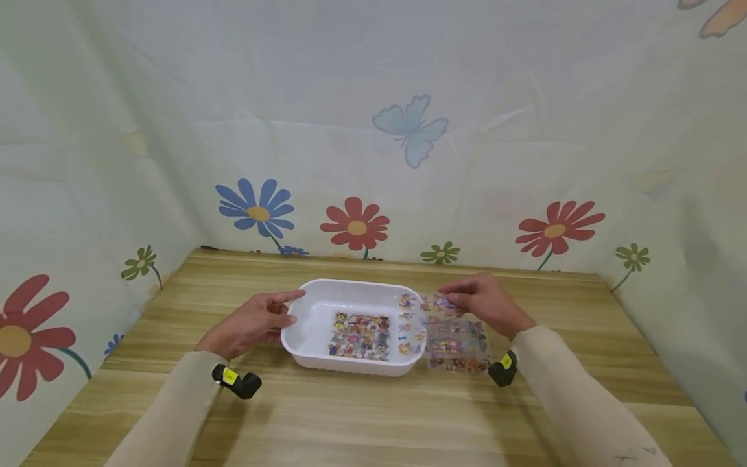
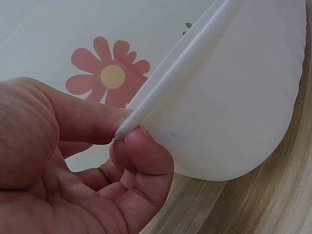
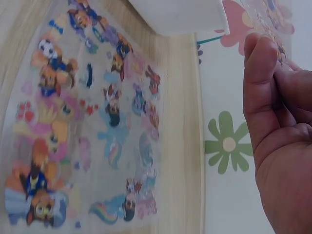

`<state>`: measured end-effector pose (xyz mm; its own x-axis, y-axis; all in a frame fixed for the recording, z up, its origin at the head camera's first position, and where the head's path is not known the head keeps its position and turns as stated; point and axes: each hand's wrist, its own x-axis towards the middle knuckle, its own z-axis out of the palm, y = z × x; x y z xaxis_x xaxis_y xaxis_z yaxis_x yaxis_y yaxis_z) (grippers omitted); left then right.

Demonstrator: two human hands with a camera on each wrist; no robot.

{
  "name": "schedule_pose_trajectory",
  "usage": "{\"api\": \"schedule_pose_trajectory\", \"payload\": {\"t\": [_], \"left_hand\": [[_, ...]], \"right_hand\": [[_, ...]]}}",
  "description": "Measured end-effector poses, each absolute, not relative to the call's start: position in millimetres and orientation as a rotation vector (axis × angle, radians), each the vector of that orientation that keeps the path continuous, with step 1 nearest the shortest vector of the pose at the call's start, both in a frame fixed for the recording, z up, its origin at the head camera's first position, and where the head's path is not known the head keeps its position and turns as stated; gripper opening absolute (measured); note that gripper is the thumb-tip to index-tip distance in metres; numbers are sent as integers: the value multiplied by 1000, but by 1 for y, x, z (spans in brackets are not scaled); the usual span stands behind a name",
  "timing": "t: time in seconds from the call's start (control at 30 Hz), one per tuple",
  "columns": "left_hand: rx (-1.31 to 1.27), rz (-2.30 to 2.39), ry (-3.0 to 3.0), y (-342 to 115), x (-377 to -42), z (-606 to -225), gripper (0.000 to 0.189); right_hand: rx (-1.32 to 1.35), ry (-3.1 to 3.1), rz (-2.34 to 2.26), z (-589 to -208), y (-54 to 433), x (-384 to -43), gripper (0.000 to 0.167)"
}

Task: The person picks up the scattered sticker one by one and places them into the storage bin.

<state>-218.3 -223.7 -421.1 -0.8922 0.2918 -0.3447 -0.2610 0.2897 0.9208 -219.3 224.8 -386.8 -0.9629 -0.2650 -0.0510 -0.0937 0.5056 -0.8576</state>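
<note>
My left hand (image 1: 253,322) holds the left end of a white plastic basin (image 1: 350,366). In the left wrist view, thumb and fingers pinch its thin rim (image 2: 161,92). At the basin's right end, my right hand (image 1: 489,303) pinches a clear sticker sheet (image 1: 433,302) printed with small cartoon figures. That sheet reaches over the right rim into the basin. Inside, on the basin's floor, lie more cartoon stickers (image 1: 360,337). Below the right hand, other clear sticker sheets (image 1: 458,347) rest on the table; the right wrist view shows cartoon animals (image 3: 114,105) on them.
The wood-grain table (image 1: 350,421) carries the basin and the sheets. A pale cloth wall (image 1: 292,84) with flowers and a butterfly rises behind and on both sides. Each wrist wears a small black device (image 1: 236,381) with a yellow label.
</note>
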Motion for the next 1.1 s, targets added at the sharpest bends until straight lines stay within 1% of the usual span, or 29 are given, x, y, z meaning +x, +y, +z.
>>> {"api": "schedule_pose_trajectory", "payload": {"t": [1.1], "left_hand": [[33, 1661, 2100, -225, -221, -425, 64]], "right_hand": [[-377, 2414, -1488, -383, 163, -232, 34]]}}
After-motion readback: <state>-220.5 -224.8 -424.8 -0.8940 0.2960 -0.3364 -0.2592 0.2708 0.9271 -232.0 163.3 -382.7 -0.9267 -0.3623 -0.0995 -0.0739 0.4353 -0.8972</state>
